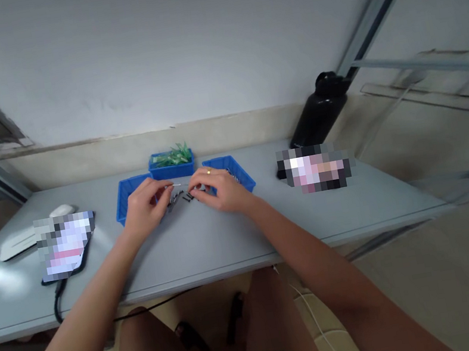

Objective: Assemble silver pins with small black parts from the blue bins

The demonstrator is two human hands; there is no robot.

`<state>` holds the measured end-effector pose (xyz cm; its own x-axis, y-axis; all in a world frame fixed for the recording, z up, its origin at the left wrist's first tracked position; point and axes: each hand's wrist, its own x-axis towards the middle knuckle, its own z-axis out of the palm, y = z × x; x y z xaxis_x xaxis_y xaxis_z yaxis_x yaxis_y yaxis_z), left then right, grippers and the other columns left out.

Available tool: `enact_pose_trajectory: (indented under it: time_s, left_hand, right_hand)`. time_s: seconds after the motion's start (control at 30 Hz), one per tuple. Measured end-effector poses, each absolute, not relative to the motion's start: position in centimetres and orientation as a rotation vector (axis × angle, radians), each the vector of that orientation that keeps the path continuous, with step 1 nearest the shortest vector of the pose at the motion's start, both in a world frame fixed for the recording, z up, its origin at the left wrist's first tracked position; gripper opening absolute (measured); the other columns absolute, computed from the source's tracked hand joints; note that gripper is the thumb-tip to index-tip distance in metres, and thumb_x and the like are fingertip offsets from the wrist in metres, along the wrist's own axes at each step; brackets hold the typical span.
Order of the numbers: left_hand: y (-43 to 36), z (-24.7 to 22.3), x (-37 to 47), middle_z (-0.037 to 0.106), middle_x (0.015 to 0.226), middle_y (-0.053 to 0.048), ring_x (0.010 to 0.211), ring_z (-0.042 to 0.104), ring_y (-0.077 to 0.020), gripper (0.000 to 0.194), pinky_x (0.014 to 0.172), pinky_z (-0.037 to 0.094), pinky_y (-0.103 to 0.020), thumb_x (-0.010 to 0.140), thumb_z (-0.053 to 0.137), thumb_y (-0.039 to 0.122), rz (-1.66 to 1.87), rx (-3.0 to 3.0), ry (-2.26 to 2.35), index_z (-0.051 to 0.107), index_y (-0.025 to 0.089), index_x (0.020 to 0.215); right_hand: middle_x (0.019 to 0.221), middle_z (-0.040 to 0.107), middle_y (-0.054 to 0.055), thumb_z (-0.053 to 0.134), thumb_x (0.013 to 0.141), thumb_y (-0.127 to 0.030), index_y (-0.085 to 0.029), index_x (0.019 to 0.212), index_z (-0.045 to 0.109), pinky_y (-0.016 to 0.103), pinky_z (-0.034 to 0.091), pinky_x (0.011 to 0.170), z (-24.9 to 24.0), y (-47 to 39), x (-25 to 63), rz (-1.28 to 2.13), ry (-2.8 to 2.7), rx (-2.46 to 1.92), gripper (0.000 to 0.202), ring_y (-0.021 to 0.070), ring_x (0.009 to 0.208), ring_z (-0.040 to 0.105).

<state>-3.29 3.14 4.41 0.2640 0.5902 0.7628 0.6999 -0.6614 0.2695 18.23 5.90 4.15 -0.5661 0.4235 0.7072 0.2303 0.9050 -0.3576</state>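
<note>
My left hand [147,206] is closed in a pinch on a thin pale rod [177,185], which points toward the right hand. Opposite it, my right hand [221,190] has its fingertips pressed together close to the rod's far end; what lies between them is too small to make out. Several small dark pin-like pieces [187,197] are scattered on the table below the fingers. Blue bins surround the hands: a left bin [120,204] partly behind my left hand, a right bin [248,180] with small metallic pieces, and a back bin [173,173] filled with green strips [174,156].
The grey table [211,246] stands against a wall. On its left lie a phone [68,247] with a black cable [57,300], a white earphone case [61,211] and a flat white object [17,243]. At right are a black bottle [318,112] and a blurred-out device [315,168].
</note>
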Motion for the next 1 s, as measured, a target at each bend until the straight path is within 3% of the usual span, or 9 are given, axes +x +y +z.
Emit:
enact_pose_trajectory:
  time_s: [0.2,0.37,0.5,0.63,0.8,1.0]
  left_hand:
    - [3.0,4.5,-3.2,0.062,0.074,-0.002,0.063,0.054,-0.011,0.023,0.065,0.046,-0.023,0.093,0.049,0.03,-1.214,-2.488,-1.245,0.067,0.016,0.09]
    - [2.8,4.1,-3.2,0.064,0.083,-0.003,0.067,0.057,-0.0112,0.028,0.068,0.047,-0.023,0.095,0.044,0.031,-1.033,-2.558,-1.314,0.062,0.016,0.111]
    - [2.7,3.8,-2.9,0.066,0.088,-0.006,0.078,0.062,-0.0145,0.031,0.071,0.049,-0.024,0.096,0.04,0.03,-0.778,-2.606,-1.209,0.06,0.016,0.115]
    - [2.3,3.8,-2.2,0.068,0.094,-0.009,0.087,0.065,-0.0176,0.031,0.071,0.05,-0.025,0.097,0.037,0.026,-0.445,-2.597,-1.129,0.061,0.016,0.114]
    - [1.7,3.9,-1.4,0.069,0.091,-0.011,0.078,0.068,-0.0193,0.029,0.066,0.051,-0.027,0.097,0.038,0.025,-0.046,-2.6,-1.286,0.064,0.014,0.101]
    - [0.7,2.8,-0.9,0.071,0.086,-0.017,0.077,0.071,-0.0274,0.032,0.064,0.053,-0.035,0.097,0.036,0.019,0.144,-2.454,-1.486,0.066,0.01,0.1]
  right_hand:
    - [0.078,0.062,0.003,0.046,0.094,-0.033,-0.02,0.078,0.061,0.029,0.043,0.072,4.4,6.6,19.0,0.237,-2.084,-0.667,0.025,0.0153,0.074,0.055]
    - [0.075,0.063,0.004,0.032,0.099,-0.049,-0.021,0.079,0.062,0.03,0.042,0.075,4.5,7.9,20.5,0.261,-1.885,-1.026,0.045,0.0178,0.076,0.058]
    - [0.072,0.063,0.005,0.028,0.098,-0.057,-0.021,0.081,0.064,0.032,0.043,0.076,4.2,8.7,21.5,0.288,-1.792,-1.233,0.054,0.0209,0.077,0.061]
    - [0.068,0.061,0.004,0.029,0.097,-0.06,-0.022,0.084,0.064,0.033,0.044,0.076,4.2,8.8,21.9,0.269,-1.671,-1.286,0.053,0.0218,0.075,0.061]
    - [0.066,0.059,0.002,0.032,0.097,-0.057,-0.021,0.083,0.063,0.029,0.043,0.073,4.4,8.5,21.5,0.307,-1.646,-1.189,0.05,0.0167,0.068,0.058]
    - [0.065,0.059,-0.001,0.04,0.096,-0.05,-0.019,0.091,0.065,0.025,0.039,0.066,4.4,7.5,20.2,0.382,-1.842,-1.003,0.041,0.0128,0.062,0.054]
